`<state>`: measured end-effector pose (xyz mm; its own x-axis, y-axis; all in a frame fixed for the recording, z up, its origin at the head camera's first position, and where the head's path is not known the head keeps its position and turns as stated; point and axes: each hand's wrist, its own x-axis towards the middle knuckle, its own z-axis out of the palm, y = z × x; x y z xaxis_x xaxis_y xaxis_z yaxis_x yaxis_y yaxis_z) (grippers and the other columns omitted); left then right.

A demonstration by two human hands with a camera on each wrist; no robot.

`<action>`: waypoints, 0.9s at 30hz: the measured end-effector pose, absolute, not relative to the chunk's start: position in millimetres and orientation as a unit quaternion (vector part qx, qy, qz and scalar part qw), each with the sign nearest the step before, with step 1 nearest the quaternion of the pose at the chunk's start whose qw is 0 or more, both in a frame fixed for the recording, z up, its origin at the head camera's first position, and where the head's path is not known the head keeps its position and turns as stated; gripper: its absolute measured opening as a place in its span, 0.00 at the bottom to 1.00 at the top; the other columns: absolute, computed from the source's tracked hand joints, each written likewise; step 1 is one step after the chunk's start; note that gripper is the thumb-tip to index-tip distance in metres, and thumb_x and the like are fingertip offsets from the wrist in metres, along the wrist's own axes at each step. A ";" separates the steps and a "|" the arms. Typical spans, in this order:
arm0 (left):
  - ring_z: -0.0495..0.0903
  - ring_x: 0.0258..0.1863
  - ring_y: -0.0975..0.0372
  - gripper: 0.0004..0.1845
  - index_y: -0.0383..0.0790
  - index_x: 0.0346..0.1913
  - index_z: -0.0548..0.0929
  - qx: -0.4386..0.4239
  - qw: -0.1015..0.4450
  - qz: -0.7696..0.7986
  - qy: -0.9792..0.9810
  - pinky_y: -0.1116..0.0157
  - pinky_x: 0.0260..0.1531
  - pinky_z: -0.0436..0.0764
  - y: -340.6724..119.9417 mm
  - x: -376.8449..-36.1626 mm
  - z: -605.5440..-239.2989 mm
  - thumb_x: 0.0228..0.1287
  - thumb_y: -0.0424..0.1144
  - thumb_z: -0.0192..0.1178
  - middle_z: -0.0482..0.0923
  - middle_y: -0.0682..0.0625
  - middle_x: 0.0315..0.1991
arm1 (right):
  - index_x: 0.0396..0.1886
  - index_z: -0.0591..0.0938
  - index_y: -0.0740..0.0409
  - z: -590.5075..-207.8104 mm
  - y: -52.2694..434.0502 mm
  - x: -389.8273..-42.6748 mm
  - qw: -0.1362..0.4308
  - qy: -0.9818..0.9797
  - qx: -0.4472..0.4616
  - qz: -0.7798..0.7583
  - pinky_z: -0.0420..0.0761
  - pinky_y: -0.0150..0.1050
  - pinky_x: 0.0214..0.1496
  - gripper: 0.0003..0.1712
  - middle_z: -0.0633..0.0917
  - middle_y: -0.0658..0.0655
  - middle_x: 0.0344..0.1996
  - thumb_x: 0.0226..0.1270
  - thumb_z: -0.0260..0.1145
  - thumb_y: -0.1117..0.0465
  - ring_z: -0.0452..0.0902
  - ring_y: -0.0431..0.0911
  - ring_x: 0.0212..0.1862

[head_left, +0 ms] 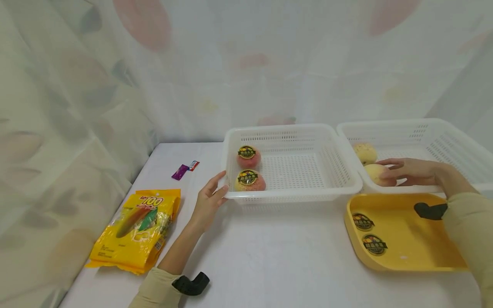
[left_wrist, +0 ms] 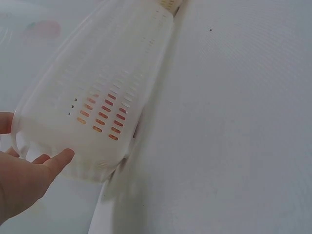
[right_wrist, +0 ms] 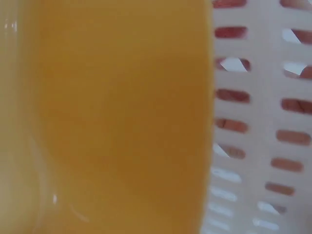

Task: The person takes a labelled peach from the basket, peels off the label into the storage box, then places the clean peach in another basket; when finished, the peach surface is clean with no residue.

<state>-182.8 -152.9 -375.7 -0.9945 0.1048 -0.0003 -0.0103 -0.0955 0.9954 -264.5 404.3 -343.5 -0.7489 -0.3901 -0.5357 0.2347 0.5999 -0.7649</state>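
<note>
White table [head_left: 292, 256] w/ two white slotted baskets side by side at the far edge, rims touching. Left basket [head_left: 296, 141] holds two pink peaches w/ dark round stickers, both in its left end: far peach [head_left: 248, 157], near peach [head_left: 250, 181] just behind the near wall. Right basket [head_left: 423, 132] holds two pale yellow peaches at its left end: far one [head_left: 365, 152], near one [head_left: 378, 174]. Yellow tray [head_left: 404, 239] sits near side of the right basket, two loose stickers [head_left: 369, 233] lying in its left part. Yellow snack bag [head_left: 135, 229] lies at near left, small purple wrapper [head_left: 180, 172] far left of it. Left hand [head_left: 208, 201], fingers straight & relaxed, rests against the left basket's near-left corner. Right hand [head_left: 414, 171] is inside the right basket, fingers laid over the near yellow peach; whether they clamp it, can't tell
</note>
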 end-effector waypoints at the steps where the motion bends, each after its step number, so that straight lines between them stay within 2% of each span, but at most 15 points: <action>1: 0.65 0.64 0.48 0.27 0.44 0.72 0.61 0.036 0.039 0.739 0.672 0.59 0.56 0.73 -152.9 -182.7 -375.9 0.73 0.36 0.51 0.53 0.48 0.73 | 0.74 0.45 0.65 -342.8 406.3 -264.5 0.348 0.825 -0.049 -0.442 0.76 0.53 0.55 0.43 0.71 0.68 0.59 0.71 0.58 0.55 0.72 0.56 0.55; 4: 0.64 0.65 0.49 0.27 0.44 0.72 0.61 0.036 0.038 0.739 0.671 0.60 0.55 0.73 -152.8 -182.4 -376.1 0.73 0.36 0.51 0.53 0.48 0.73 | 0.73 0.46 0.66 -336.9 414.5 -264.3 0.336 0.838 -0.063 -0.426 0.76 0.55 0.55 0.41 0.61 0.74 0.65 0.72 0.57 0.55 0.69 0.61 0.59; 7: 0.64 0.65 0.50 0.27 0.44 0.72 0.62 0.034 0.037 0.741 0.670 0.61 0.55 0.74 -152.7 -182.0 -375.9 0.73 0.36 0.51 0.53 0.49 0.73 | 0.73 0.45 0.67 -326.2 422.7 -264.0 0.315 0.852 -0.068 -0.414 0.76 0.55 0.54 0.41 0.49 0.78 0.68 0.73 0.56 0.56 0.60 0.69 0.63; 10: 0.64 0.65 0.51 0.26 0.45 0.72 0.62 0.030 0.038 0.741 0.670 0.62 0.55 0.74 -152.7 -181.8 -376.0 0.73 0.37 0.51 0.53 0.50 0.73 | 0.72 0.44 0.69 -314.3 427.8 -264.2 0.277 0.871 -0.075 -0.399 0.76 0.57 0.54 0.39 0.47 0.78 0.68 0.75 0.53 0.56 0.55 0.72 0.65; 12: 0.64 0.65 0.52 0.26 0.46 0.71 0.63 0.029 0.040 0.739 0.672 0.62 0.55 0.74 -152.8 -181.8 -376.2 0.73 0.37 0.51 0.53 0.51 0.73 | 0.73 0.46 0.65 -305.9 427.4 -264.3 0.245 0.884 -0.086 -0.388 0.75 0.58 0.54 0.37 0.49 0.77 0.69 0.77 0.50 0.54 0.64 0.63 0.63; 14: 0.64 0.65 0.52 0.26 0.46 0.71 0.63 0.029 0.041 0.739 0.672 0.61 0.55 0.74 -153.0 -182.1 -375.6 0.73 0.37 0.51 0.53 0.51 0.73 | 0.74 0.51 0.51 -295.5 424.4 -265.7 0.220 0.882 -0.102 -0.403 0.77 0.54 0.53 0.30 0.59 0.62 0.70 0.78 0.47 0.55 0.71 0.49 0.60; 17: 0.64 0.65 0.51 0.26 0.46 0.72 0.62 0.031 0.039 0.738 0.673 0.61 0.55 0.74 -153.6 -182.7 -375.1 0.73 0.37 0.51 0.53 0.51 0.73 | 0.67 0.60 0.36 -279.1 411.0 -270.3 0.194 0.859 -0.132 -0.456 0.81 0.44 0.50 0.22 0.69 0.42 0.62 0.79 0.45 0.58 0.73 0.31 0.52; 19: 0.64 0.65 0.51 0.27 0.46 0.72 0.62 0.034 0.037 0.737 0.674 0.60 0.55 0.74 -153.9 -183.2 -375.3 0.73 0.37 0.51 0.53 0.50 0.73 | 0.63 0.63 0.32 -268.9 398.1 -275.8 0.190 0.832 -0.155 -0.497 0.81 0.36 0.47 0.20 0.71 0.33 0.54 0.79 0.43 0.60 0.73 0.30 0.52; 27: 0.64 0.66 0.51 0.26 0.45 0.71 0.63 0.029 0.039 0.741 0.670 0.61 0.55 0.74 -153.9 -183.5 -377.8 0.72 0.37 0.52 0.54 0.50 0.72 | 0.65 0.63 0.45 -244.6 324.0 -304.3 0.194 0.772 -0.189 -0.575 0.79 0.38 0.52 0.20 0.71 0.46 0.57 0.77 0.47 0.62 0.73 0.39 0.56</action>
<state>-183.5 -153.9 -377.8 -0.9953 0.0966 -0.0103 -0.0199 -0.0992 0.9949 -304.3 324.0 -244.6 -0.8534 -0.5147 -0.0824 -0.0682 0.2669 -0.9613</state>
